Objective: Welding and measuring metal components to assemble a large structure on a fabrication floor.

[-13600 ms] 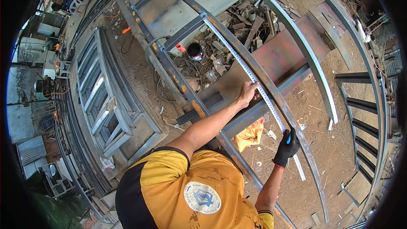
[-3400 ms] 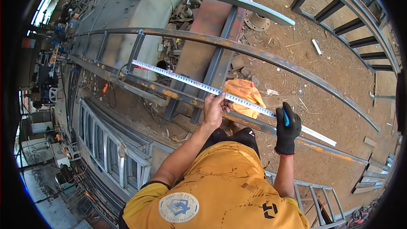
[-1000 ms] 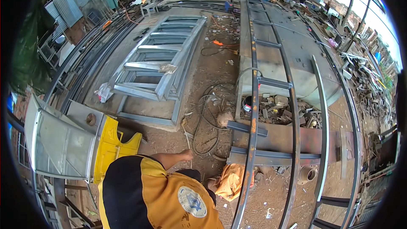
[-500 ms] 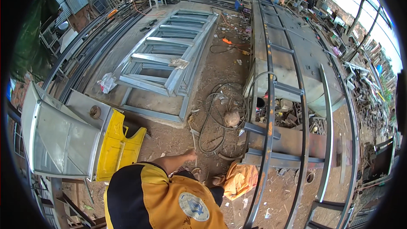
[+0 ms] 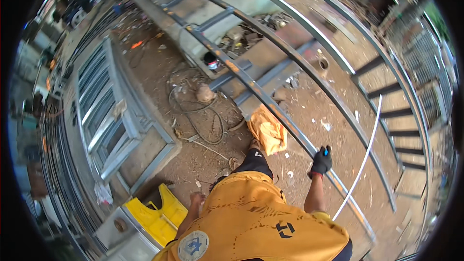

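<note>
My right hand (image 5: 321, 160) wears a black glove and rests at the long steel rail (image 5: 282, 123), close to its near end. Its fingers look curled, and a small light-blue bit shows at them; what it belongs to is hidden. My left hand (image 5: 196, 198) is bare and hangs low beside my shirt, near the yellow panel (image 5: 157, 215). Its fingers are too small and blurred to read. An orange cloth or bag (image 5: 267, 130) lies on the dirt by my foot, under the rail.
Joined steel rails form a long frame (image 5: 290, 50) across the right. A thin white strip (image 5: 360, 166) slants over it. Silver metal frames (image 5: 113, 121) are stacked at left. A loose hose (image 5: 186, 108) coils on the dirt near a brown round object (image 5: 205, 93).
My view has swung to the right and tilted. My gloved right hand has come into sight at the rail. The left hand, earlier stretched forward, is now lower at my side.
</note>
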`<state>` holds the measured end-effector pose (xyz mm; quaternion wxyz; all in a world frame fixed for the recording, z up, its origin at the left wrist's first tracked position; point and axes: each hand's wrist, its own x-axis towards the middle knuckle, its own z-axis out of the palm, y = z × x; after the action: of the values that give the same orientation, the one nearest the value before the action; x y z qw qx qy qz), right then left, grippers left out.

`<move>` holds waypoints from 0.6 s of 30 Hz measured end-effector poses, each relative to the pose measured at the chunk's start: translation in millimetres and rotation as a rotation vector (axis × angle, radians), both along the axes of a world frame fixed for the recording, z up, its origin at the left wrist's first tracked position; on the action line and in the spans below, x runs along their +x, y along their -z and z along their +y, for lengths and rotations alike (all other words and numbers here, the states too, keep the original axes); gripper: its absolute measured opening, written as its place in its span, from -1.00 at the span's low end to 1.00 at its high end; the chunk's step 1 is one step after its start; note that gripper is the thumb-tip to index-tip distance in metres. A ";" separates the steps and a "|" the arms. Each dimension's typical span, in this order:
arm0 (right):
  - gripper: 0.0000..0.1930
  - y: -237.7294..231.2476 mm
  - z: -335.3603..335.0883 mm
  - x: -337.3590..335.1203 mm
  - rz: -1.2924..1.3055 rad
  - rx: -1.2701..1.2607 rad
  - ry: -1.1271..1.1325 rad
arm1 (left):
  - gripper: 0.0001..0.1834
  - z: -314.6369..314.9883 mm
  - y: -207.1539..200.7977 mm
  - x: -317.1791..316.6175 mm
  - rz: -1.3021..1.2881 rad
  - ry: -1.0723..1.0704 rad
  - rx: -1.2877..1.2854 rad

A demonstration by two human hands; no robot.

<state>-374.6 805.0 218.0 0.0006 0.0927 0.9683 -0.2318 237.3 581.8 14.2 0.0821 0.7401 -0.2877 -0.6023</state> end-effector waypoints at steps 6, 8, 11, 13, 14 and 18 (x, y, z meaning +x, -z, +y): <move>-0.54 -7.8 4.5 0.1 -0.008 0.055 0.045 | -0.92 -14.8 16.1 -7.5 1.055 0.295 -0.264; -0.55 -5.8 5.6 -2.7 -0.013 0.072 0.035 | -0.92 -38.1 16.8 -29.9 0.598 0.145 -0.080; -0.55 -8.6 -0.3 -3.2 -0.010 0.068 0.048 | -0.86 -73.1 -17.4 -82.6 0.066 0.068 -0.042; -0.54 -8.0 -3.5 -0.9 -0.010 0.055 0.021 | -0.76 -101.6 -46.8 -113.1 0.069 0.189 -0.045; -0.55 -7.0 -6.5 0.0 0.012 0.047 0.019 | -0.74 -114.0 -51.2 -115.3 0.113 0.207 -0.069; -0.57 19.4 6.5 -2.6 0.097 -0.119 0.030 | -0.80 -137.1 -62.9 -155.8 0.162 0.243 -0.197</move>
<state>-377.3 811.5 198.7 -0.0442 0.0959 0.9503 -0.2929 81.4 444.8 77.1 0.1036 0.6371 -0.4254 -0.6343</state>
